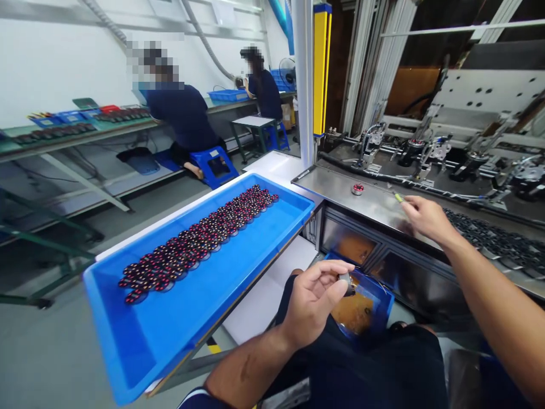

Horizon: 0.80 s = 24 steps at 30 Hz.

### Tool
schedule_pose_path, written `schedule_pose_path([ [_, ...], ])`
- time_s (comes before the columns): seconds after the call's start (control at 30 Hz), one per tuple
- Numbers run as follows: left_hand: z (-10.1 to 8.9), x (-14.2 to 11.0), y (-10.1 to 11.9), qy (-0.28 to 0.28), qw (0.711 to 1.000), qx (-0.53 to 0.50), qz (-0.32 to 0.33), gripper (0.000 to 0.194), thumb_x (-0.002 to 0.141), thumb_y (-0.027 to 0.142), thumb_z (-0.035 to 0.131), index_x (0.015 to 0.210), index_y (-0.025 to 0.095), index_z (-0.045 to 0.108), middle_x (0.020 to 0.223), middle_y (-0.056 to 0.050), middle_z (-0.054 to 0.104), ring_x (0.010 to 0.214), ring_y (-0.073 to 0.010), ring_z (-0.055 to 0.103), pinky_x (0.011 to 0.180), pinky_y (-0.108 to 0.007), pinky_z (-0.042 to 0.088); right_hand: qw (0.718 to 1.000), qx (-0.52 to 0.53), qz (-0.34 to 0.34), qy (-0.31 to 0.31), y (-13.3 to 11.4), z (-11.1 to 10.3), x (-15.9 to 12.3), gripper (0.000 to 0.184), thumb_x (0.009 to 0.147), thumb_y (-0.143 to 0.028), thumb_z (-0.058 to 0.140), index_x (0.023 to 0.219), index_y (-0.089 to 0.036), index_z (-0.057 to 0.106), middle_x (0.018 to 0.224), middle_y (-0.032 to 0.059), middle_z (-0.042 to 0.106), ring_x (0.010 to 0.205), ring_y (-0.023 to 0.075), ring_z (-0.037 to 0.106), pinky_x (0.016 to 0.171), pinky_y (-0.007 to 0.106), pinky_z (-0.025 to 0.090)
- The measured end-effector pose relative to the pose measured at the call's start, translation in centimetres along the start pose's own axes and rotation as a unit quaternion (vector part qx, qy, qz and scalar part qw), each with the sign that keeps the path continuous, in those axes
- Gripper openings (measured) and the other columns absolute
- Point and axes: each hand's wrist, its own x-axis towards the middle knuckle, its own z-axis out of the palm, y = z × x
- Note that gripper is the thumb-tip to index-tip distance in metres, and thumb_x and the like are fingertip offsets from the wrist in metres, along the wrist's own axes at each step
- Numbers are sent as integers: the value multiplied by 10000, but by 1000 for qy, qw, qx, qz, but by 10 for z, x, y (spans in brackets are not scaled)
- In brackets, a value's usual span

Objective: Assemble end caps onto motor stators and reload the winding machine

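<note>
My left hand is closed, pinching a small round metal part, silver with a dark side, between thumb and fingers above my lap. Over the metal worktop, my right hand grips a thin tool with a lime-green handle; its working end is too small to make out. A round red-and-silver motor part lies by itself on the worktop, left of that tool. To my left, many black-and-red round motor parts stand in packed rows inside a blue tray.
Machine fixtures line the worktop's back, beside a yellow guard post. Dark parts lie by my right forearm. A blue bin stands below my hands. Two people sit at a far bench.
</note>
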Motion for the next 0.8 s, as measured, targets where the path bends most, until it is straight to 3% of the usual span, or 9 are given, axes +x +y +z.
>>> schedule_pose_path([
  [0.07, 2, 0, 1, 0, 1000, 3, 4, 93, 870, 203, 683, 959, 186, 699, 1077, -70, 737, 1039, -187, 674, 896, -297, 532, 996, 85, -21, 5, -5, -13, -32, 418, 1031, -470, 359, 1187, -188, 626, 991, 106, 699, 889, 228, 715, 756, 365, 569],
  [0.13, 4, 0, 1, 0, 1000, 6, 8, 86, 874, 200, 680, 954, 182, 702, 1061, -71, 742, 1025, -183, 677, 888, -292, 530, 986, 161, -45, -13, -17, -19, -83, 421, 1049, -437, 282, 1337, -248, 523, 1088, 129, 692, 925, 253, 727, 721, 354, 583],
  [0.23, 8, 1, -1, -7, 1000, 6, 7, 75, 873, 190, 681, 944, 182, 707, 1045, -64, 748, 1006, -168, 678, 895, -279, 522, 964, 252, -41, -79, -42, -13, -177, 443, 988, -395, 467, 1400, -233, 460, 1131, 156, 667, 962, 289, 708, 772, 376, 610],
  [0.3, 12, 2, -5, -12, 1000, 0, -12, 76, 873, 201, 688, 942, 177, 706, 1034, -65, 751, 962, -154, 680, 855, -259, 527, 968, 236, -20, -83, -55, 0, -233, 457, 935, -307, 578, 1369, -224, 464, 992, 100, 685, 823, 223, 703, 748, 323, 614],
  [0.4, 20, 2, -12, -33, 997, -19, -65, 169, 866, 264, 707, 996, 157, 704, 1024, -85, 747, 800, -129, 667, 715, -233, 539, 981, 172, -73, -45, -66, 20, -286, 516, 883, -213, 643, 1368, -228, 470, 945, 79, 694, 758, 195, 702, 732, 296, 620],
  [0.5, 30, 0, -16, -87, 989, -60, -107, 271, 844, 265, 734, 1089, 157, 693, 1005, -87, 741, 796, -129, 667, 712, -231, 545, 985, 149, -81, -43, -67, 29, -301, 608, 889, -215, 633, 1451, -225, 401, 1077, 108, 703, 850, 210, 729, 777, 304, 630],
  [0.6, 37, -2, -14, -128, 978, -86, -138, 333, 802, 193, 768, 1122, 163, 683, 989, -86, 745, 892, -163, 692, 779, -247, 555, 984, 155, -77, -47, -66, 27, -298, 630, 893, -217, 611, 1479, -221, 381, 1218, 128, 669, 1036, 240, 708, 934, 358, 588],
  [0.7, 40, -4, -10, -132, 977, -72, -150, 361, 779, 164, 781, 1125, 143, 681, 966, -93, 746, 886, -179, 704, 806, -273, 566, 985, 138, -95, -38, -67, 24, -292, 641, 880, -209, 615, 1480, -236, 392, 1345, 132, 607, 1203, 267, 631, 1007, 373, 544],
  [0.8, 39, -6, -7, -133, 980, -61, -136, 353, 791, 169, 773, 1132, 154, 681, 1011, -101, 743, 899, -182, 706, 819, -284, 573, 983, 136, -116, -40, -69, 24, -288, 635, 872, -197, 610, 1472, -232, 408, 1329, 131, 622, 1219, 275, 621, 993, 369, 555],
])
